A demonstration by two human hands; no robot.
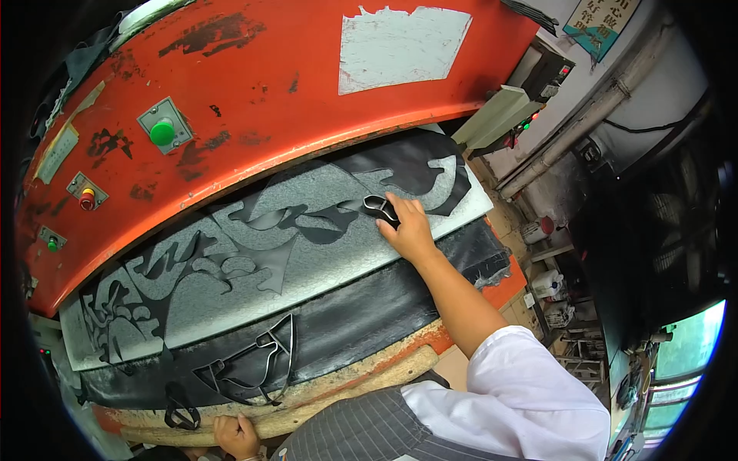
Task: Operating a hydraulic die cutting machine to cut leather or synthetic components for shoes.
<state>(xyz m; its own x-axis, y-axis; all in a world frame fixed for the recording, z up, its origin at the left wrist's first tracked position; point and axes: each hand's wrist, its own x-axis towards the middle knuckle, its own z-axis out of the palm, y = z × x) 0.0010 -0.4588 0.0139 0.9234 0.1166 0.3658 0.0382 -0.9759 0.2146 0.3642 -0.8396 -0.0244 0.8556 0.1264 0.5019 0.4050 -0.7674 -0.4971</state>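
The small cutter (379, 206) is sitting over the right half of the pale board (207, 324), among pieces of the dark sheet (407, 157); whether its edge is bearing flat on the material cannot be told. The right hand (407, 230) is reaching across to it, and its grip is pinching the rim between thumb and fingers. The step in hand is apparently positioning: the operator is seemingly fitting the cutter's outline to usable material between the curved openings. The next move is probably calling for a fine adjustment, with the whole outline lying on uncut sheet, and then for releasing the cutter and withdrawing the hand. Nearer the body, the large cutter (270, 355) is lying apart on the black pad (354, 313). The left hand (237, 436) is resting at the wooden rail (346, 378) with its fingers curling; whether that grip is clasping the rail cannot be told. Beyond the board, the red machine body (269, 96) is spanning the work area and carrying a green push button (162, 133).
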